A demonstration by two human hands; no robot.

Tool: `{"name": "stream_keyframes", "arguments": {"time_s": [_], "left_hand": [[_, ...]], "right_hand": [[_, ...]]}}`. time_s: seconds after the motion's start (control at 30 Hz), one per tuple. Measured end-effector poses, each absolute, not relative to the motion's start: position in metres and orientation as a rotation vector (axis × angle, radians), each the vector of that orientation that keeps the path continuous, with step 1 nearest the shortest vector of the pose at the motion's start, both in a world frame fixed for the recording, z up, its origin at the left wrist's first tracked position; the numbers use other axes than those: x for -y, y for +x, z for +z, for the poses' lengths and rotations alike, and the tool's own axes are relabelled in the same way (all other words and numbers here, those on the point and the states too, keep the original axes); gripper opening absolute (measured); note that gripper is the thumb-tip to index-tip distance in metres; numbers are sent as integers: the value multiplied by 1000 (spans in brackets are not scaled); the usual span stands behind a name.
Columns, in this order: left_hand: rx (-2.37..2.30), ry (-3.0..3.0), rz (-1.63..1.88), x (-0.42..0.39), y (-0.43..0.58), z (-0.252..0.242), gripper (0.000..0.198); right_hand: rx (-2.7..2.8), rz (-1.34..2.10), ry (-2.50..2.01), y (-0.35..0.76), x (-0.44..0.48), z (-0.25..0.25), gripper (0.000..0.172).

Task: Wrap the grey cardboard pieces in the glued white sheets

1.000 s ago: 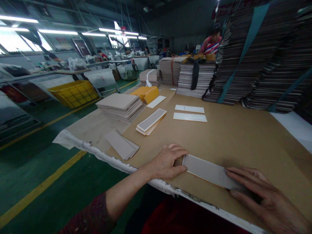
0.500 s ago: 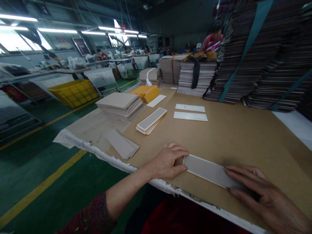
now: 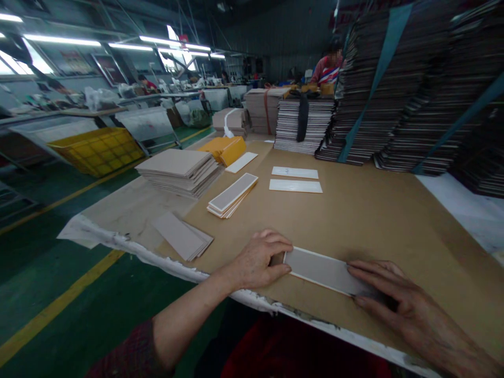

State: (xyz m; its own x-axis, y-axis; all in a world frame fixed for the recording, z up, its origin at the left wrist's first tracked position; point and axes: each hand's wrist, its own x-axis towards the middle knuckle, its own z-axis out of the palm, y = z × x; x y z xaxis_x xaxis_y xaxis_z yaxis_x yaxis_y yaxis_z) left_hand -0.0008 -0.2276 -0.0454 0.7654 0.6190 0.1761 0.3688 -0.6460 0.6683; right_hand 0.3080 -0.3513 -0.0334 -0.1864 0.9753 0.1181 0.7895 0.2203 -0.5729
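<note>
A long grey rectangular card (image 3: 321, 270) lies flat on the brown cardboard-covered table (image 3: 378, 220) near its front edge. My left hand (image 3: 260, 260) is curled at the card's left end, thumb and fingers pinching that end. My right hand (image 3: 401, 307) lies with its fingers stretched flat over the card's right end, pressing it down. A short stack of similar grey cards with pale edges (image 3: 232, 195) sits further back to the left.
Two white strips (image 3: 295, 179) lie mid-table. Grey board stacks (image 3: 179, 170) and loose grey sheets (image 3: 181, 236) sit left, a yellow box (image 3: 222, 148) behind. Tall strapped stacks of dark sheets (image 3: 394, 89) line the back right. A person (image 3: 326, 65) works behind them. A yellow crate (image 3: 96, 149) stands on the floor.
My hands and the card keep the same hold. The view has shifted slightly, so everything sits a little further left in the picture.
</note>
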Motion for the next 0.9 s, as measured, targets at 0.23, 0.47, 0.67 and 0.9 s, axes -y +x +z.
{"name": "stream_keyframes", "arguments": {"time_s": [0.23, 0.47, 0.67, 0.9], "left_hand": [[-737, 2321, 566, 229, 0, -46, 36], [-733, 2320, 581, 227, 1, -47, 35], [-733, 2327, 581, 228, 1, -46, 35], [-737, 2345, 577, 229, 2, -45, 35]], "right_hand": [[2020, 704, -1686, 311, 352, -32, 40], [2007, 704, -1683, 310, 354, -32, 39], [2094, 579, -1678, 309, 356, -33, 39], [2257, 411, -1629, 309, 361, -36, 43]]}}
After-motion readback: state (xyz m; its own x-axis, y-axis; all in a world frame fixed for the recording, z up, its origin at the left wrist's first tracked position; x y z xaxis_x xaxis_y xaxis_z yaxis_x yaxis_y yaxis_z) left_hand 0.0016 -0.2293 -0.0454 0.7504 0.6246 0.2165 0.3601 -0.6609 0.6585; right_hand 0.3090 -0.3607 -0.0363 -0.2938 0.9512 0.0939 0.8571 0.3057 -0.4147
